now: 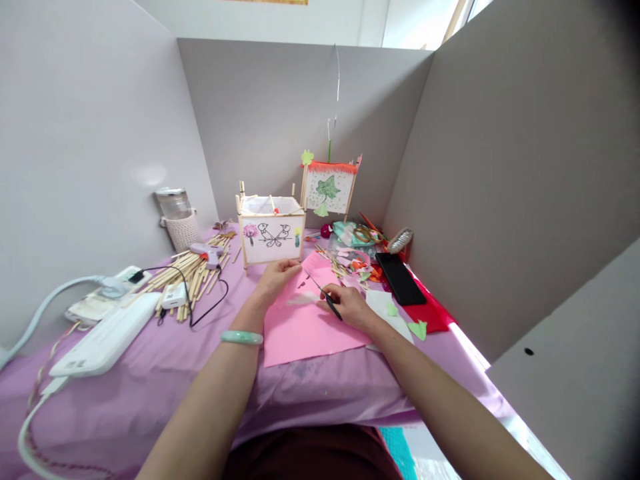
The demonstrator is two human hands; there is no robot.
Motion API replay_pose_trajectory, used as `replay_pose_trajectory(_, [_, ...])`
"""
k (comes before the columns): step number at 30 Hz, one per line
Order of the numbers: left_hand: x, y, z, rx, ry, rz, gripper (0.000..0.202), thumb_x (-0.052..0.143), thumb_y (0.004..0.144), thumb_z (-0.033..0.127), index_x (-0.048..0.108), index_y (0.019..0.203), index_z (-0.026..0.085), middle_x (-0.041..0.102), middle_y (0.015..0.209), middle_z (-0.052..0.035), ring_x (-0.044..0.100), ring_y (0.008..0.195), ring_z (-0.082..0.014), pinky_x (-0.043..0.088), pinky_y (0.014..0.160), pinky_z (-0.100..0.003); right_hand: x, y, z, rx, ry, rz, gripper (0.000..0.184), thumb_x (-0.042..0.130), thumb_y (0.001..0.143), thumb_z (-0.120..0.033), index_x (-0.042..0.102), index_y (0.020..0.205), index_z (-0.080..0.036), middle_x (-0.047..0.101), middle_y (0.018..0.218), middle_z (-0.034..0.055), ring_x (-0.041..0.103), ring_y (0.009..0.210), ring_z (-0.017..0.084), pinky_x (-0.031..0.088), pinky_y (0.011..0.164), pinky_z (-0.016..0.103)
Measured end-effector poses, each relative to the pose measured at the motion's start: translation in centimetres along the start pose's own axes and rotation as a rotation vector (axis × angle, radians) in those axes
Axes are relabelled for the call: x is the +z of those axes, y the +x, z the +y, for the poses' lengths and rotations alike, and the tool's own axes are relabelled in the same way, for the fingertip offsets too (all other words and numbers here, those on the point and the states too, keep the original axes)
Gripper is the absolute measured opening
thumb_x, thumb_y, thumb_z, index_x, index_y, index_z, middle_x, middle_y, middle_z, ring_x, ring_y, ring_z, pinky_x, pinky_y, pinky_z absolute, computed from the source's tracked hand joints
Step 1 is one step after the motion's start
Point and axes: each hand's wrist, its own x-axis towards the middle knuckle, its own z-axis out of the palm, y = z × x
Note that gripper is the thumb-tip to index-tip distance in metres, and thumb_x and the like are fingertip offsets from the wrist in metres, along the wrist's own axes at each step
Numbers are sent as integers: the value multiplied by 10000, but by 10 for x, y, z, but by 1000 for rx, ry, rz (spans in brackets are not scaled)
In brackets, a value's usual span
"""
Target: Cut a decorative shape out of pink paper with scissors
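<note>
Pink paper is pinched between the thumb and fingers of my left hand point(277, 281), which wears a pale green bangle point(242, 337) at the wrist. My right hand point(350, 307) grips scissors with black handles point(331, 307), the blades pointing up and left at the held paper, close to the left fingertips. A strip at the paper's upper edge looks fringed with fine cuts. Under both hands spreads a larger pink sheet point(315, 337). Just beyond my left hand stands a stick-framed white paper lantern point(273, 240) with two birds and flowers drawn on its front.
Wooden sticks point(205, 273) lie left with a lilac glue gun point(207, 253), a white power bank point(107, 333) and cables. Behind them is a glass cup point(177, 217). Another lantern point(330, 190) stands at the back. Right are paper scraps point(353, 263), a black phone point(401, 279) and red material point(430, 317).
</note>
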Motion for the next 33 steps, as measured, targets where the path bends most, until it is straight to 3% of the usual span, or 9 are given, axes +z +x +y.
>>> replay_pose_trajectory(33, [-1,0,1,-22,-14,-27,263,689,654,382,621,718,135,581,600,13,509,553,-111,352,529,-218,-1,0,1,-6,-42,33,221,617,761,-425,616,751,-205,510,560,-40,433,525,96,283,508,194])
